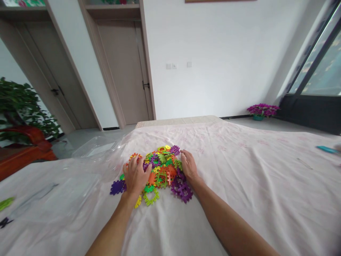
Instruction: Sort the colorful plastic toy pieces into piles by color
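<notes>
A heap of flat plastic interlocking pieces [161, 169] in purple, orange, green and yellow lies on the cloth-covered table between my hands. My left hand [135, 175] rests on the left side of the heap with its fingers spread. Against the right edge of the heap, my right hand [189, 164] stands on its side, fingers stretched out. Purple pieces [182, 188] lie by my right wrist. A dark purple square piece [117, 187] sits just left of my left hand, and a lime-green square ring [151, 196] lies at the heap's near edge.
A clear plastic box [55, 195] and a clear lid or tray [98, 147] stand at the left. A green piece [6, 203] and a dark piece [5, 222] lie at the far left. A blue object [327, 149] is at the right edge, near a thin stick-like item [304, 163].
</notes>
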The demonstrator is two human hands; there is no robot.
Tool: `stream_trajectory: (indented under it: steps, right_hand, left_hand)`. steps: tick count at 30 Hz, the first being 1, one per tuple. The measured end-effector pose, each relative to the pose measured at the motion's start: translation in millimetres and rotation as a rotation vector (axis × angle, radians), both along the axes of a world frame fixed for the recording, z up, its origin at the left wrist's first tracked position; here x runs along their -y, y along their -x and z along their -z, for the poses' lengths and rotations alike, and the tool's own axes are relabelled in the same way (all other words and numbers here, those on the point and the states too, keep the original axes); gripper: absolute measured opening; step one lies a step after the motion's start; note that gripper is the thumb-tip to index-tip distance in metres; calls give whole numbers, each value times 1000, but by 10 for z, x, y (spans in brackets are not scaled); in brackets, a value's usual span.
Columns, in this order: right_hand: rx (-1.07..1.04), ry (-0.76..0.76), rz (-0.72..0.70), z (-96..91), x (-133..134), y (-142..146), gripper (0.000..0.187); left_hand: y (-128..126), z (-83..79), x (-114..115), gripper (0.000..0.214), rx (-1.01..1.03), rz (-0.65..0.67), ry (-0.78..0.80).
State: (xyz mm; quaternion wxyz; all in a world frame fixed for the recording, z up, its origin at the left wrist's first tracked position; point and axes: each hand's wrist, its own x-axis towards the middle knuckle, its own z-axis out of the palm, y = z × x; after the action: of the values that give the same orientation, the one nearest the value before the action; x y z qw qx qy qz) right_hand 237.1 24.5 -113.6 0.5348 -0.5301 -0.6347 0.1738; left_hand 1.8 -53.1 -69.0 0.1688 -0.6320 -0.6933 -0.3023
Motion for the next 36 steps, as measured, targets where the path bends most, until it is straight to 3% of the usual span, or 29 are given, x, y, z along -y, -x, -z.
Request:
stream_trajectory:
  steps: [3,7,12,16,19,24,26,30,36]
  right_hand:
    - [214,107,65,36,-154,-38,52]
    - [457,246,84,-66,-379,-34,53]
    - [690,258,-176,-237,-633,33,38]
    - [693,250,-286,-285,-703,162,34]
    - [587,257,-345,-309,-668,282,34]
    - [-18,347,-536,-334,-537,498,49]
    - [-160,390,-569,-347,-477,583,54]
    - [-281,485,-614,-437,-342,740,47]
    - [-335,501,-603,-736,-69,950,49]
  left_hand:
    - [105,11,32,41,21,-52,37]
    - [197,73,28,47,42,-93,104]
    - [251,159,-25,50,118,-117,208]
    - [270,178,-49,48,145,-101,210]
    - [246,177,-64,49,179,-101,212]
    - [139,180,-106,49,255,-49,172]
    - [111,193,-125,49,301,-22,152]
    - [123,256,-176,44,459,72,83]
    - [104,262,-236,41,745,400,-110]
